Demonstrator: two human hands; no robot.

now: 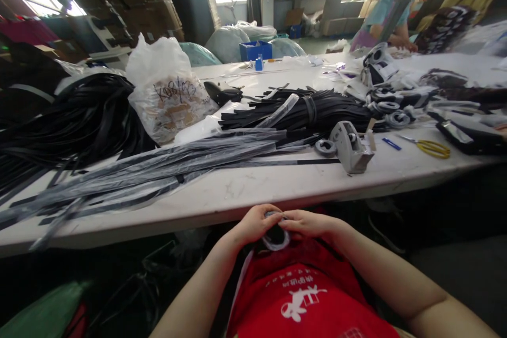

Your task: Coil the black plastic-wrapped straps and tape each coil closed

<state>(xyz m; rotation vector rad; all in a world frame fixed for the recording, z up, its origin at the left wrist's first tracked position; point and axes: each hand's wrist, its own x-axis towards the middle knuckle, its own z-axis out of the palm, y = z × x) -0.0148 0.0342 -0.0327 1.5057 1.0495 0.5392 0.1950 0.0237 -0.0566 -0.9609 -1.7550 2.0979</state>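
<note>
At the bottom centre of the frame, the left hand (255, 223) and right hand (307, 223) are both pinching a small tape roll (276, 236) just below the table (253, 190) edge. It's looking barely started: wrapped strap bundles (158, 169) are lying mid-left, the tape dispenser (350, 147) and scissors (433, 148) are sitting to the right. Warehouse boxes are filling the upper left.
</note>
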